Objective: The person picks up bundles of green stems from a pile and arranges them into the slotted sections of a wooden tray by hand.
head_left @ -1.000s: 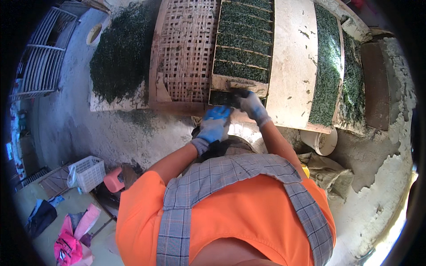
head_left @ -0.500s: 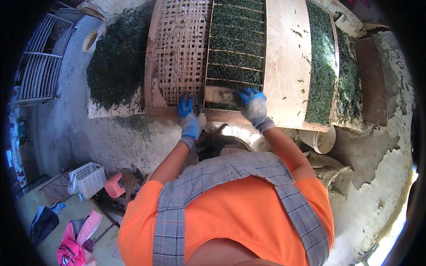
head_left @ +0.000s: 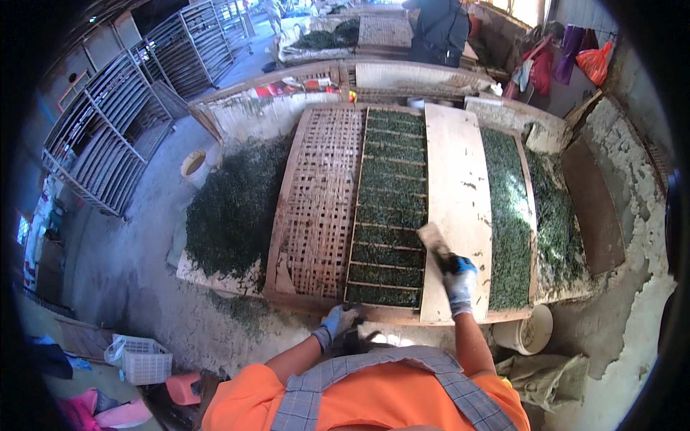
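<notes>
My right hand (head_left: 460, 281), in a blue-and-grey work glove, grips a flat wooden block (head_left: 434, 243) above the pale smooth board (head_left: 460, 179). The block is tilted, its far end toward the divided strip. That strip, a slatted frame (head_left: 392, 194), is filled with dark green shredded leaves between thin crosswise slats. Just in front of the wooden front edge (head_left: 374, 313) is my gloved left hand (head_left: 336, 321), below the woven lattice mat (head_left: 320, 201). Its fingers are dark and blurred, so their pose is unclear.
Heaps of green shreds lie left (head_left: 233, 212) and right (head_left: 507, 215). A white bucket (head_left: 532, 330) stands below the right front edge. Slatted racks (head_left: 108, 136) line the left wall. Farther back, a person in dark clothes (head_left: 440, 32) stands beside another work table.
My right hand has carried the wooden block rightward, off the slatted frame to over the pale board. My left hand has drawn back from the mat. The view has tilted up, showing the room beyond.
</notes>
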A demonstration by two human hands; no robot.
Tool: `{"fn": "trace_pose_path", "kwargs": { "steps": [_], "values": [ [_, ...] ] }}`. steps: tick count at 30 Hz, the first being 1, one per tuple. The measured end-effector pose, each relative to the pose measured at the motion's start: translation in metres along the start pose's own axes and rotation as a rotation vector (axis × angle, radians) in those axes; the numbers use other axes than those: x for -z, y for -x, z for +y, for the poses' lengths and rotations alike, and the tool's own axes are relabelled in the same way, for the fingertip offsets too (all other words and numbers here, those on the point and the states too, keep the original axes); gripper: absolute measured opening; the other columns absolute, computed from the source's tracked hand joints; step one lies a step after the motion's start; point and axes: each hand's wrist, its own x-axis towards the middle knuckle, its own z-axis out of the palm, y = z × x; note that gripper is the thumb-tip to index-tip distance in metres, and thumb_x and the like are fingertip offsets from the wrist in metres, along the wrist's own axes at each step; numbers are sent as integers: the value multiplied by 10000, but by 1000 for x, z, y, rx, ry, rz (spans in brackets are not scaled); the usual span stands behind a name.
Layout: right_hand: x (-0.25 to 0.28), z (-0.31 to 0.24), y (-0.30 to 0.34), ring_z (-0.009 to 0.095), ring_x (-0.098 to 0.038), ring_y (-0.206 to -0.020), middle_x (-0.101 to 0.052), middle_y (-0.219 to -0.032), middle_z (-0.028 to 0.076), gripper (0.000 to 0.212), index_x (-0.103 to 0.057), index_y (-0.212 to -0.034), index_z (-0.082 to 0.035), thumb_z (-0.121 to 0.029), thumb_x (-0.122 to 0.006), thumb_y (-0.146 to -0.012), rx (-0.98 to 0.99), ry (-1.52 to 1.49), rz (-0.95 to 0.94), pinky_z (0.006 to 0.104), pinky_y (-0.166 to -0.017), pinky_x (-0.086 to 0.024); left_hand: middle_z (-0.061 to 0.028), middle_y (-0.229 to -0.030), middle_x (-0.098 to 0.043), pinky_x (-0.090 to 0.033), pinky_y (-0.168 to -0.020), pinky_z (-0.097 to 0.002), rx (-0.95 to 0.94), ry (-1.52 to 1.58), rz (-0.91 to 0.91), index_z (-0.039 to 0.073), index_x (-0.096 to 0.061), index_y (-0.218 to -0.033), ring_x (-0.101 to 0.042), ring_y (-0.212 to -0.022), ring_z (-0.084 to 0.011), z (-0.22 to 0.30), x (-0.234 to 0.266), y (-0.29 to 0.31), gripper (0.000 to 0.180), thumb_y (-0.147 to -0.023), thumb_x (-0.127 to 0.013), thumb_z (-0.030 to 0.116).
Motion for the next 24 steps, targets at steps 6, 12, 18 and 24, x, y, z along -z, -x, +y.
{"fn": "trace_pose_path", "kwargs": {
  "steps": [6, 12, 18, 24],
  "values": [
    [-19, 125, 4, 200, -655, -923, -693, -1019, 138, 279, -655, -1053, 41, -59, -695, -796, -439, -450, -145, 310, -835, -505, -174, -1078, -662, -497, -940, -407, 311, 617, -455, -40, -606, -1131, -641, -986, -304, 20, -34, -33, 466, -912, -479, 352],
    [19, 35, 42, 336, -626, -817, -654, -868, 182, 177, -672, -953, -5, -50, -630, -787, 31, -124, 257, 377, -756, -501, -152, -974, -677, -526, -814, -426, -66, -479, -111, 9, -619, -1031, -651, -910, -297, -6, -35, -56, 388, -935, -387, 304],
    [5, 10, 97, 176, -638, -748, -689, -845, 120, 153, -672, -968, 0, -68, -635, -835, -231, -497, -231, 302, -688, -511, -138, -896, -683, -543, -727, -411, -343, -1587, 166, 27, -635, -952, -665, -837, -283, 11, -58, -26, 357, -951, -364, 260],
    [-35, 38, 126, 187, -625, -1003, -665, -1112, 117, 394, -614, -1188, -21, -256, -674, -877, -545, -1103, -1124, 311, -835, -525, -135, -855, -683, -550, -684, -400, -437, -1723, 272, 40, -647, -916, -669, -792, -277, 24, -73, -10, 303, -937, -401, 215]
  ]
}}
